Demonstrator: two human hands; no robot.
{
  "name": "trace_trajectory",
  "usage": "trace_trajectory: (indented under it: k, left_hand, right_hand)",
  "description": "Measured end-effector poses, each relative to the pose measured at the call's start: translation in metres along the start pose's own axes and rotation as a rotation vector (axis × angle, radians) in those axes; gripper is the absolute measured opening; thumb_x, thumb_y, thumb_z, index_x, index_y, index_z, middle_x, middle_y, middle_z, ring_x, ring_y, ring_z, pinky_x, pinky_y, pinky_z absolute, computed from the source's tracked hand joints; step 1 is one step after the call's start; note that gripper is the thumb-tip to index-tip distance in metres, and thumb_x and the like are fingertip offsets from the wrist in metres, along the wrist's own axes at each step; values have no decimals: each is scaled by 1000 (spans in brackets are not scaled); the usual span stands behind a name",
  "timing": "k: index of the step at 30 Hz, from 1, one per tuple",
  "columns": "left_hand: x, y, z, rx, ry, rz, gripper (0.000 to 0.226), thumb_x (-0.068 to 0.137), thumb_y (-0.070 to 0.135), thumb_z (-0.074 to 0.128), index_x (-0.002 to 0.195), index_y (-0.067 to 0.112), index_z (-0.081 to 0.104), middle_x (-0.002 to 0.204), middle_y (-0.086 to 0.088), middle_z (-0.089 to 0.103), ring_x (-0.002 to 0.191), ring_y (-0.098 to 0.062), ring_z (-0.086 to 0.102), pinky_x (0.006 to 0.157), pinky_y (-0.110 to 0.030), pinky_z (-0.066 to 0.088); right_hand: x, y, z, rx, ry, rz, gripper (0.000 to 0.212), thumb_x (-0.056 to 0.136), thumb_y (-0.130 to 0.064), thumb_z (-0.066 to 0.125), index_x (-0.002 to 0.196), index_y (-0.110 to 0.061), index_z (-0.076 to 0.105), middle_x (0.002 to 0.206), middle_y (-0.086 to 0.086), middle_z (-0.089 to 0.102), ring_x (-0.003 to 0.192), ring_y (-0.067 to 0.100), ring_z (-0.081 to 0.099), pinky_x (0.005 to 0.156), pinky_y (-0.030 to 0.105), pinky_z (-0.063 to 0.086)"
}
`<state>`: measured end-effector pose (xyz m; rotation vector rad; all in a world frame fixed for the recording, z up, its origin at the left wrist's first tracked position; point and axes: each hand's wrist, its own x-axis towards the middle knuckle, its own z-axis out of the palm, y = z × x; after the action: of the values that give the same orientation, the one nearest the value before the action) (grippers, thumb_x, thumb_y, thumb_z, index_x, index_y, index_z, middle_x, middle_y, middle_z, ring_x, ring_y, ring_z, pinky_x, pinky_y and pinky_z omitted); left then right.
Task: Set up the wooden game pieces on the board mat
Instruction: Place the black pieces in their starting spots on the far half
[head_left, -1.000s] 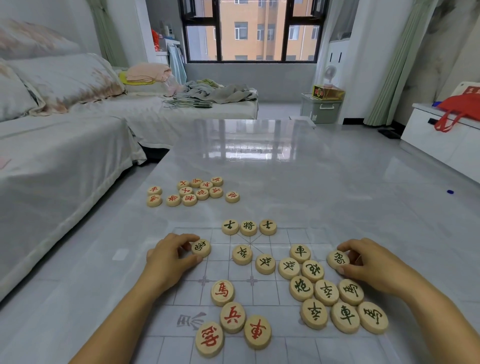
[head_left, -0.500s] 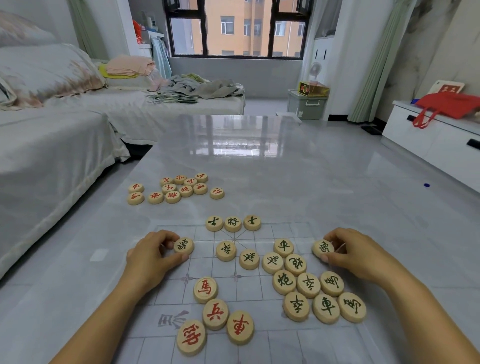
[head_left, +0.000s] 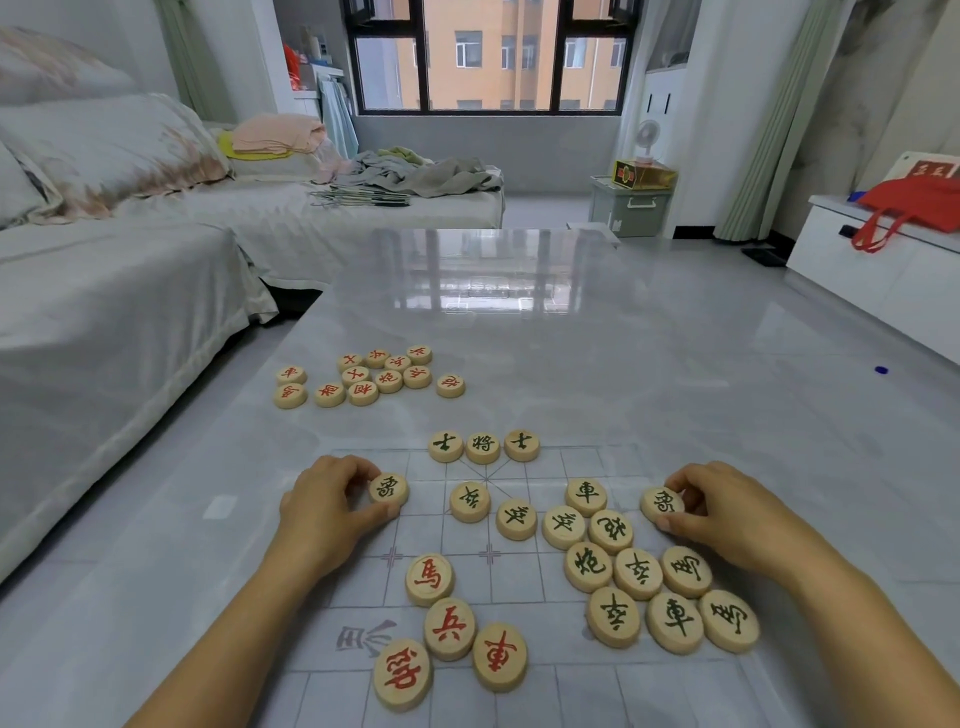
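A clear board mat with grid lines lies on the grey table. My left hand pinches a black-marked wooden piece at the mat's left side. My right hand pinches a matching black-marked piece at the mat's right side. Three black pieces stand in a row on the far edge. Several black pieces lie loose on the right half. Several red pieces lie near the front.
A cluster of red-marked pieces lies on the table beyond the mat, far left. A covered sofa runs along the left. A white cabinet with a red bag stands at the right. A small blue object sits far right.
Both hands keep hold of their pieces and have shifted them only slightly over the mat. The camera has tilted a little; the other pieces lie as before.
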<state>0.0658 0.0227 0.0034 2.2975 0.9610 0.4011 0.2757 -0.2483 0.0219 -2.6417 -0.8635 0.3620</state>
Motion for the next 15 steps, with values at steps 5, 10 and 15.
trace_trajectory:
  k: [5, 10, 15]
  left_hand:
    - [-1, -1, -2, 11, -36, 0, 35, 71, 32, 75, 100, 26, 57, 103, 1, 54, 99, -19, 51, 91, -42, 44]
    - [-9, 11, 5, 44, 51, 251, 30, 79, 26, 69, 106, 33, 56, 108, 9, 52, 107, -15, 47, 93, -32, 39]
    - [-15, 22, 12, 64, -27, 371, 25, 81, 20, 66, 101, 33, 59, 106, 7, 55, 104, -16, 48, 88, -28, 38]
  right_hand:
    - [0, 4, -3, 33, -25, 31, 44, 85, -38, 60, 124, -21, 49, 103, -4, 47, 91, 12, 51, 77, 24, 41]
    - [-2, 12, -18, 141, 128, 58, 30, 89, -28, 58, 117, -17, 54, 92, -3, 52, 85, 15, 52, 72, 27, 40]
    - [-7, 12, -27, 213, 38, 22, 15, 84, -25, 64, 98, -25, 57, 85, -3, 57, 77, 11, 53, 65, 24, 41]
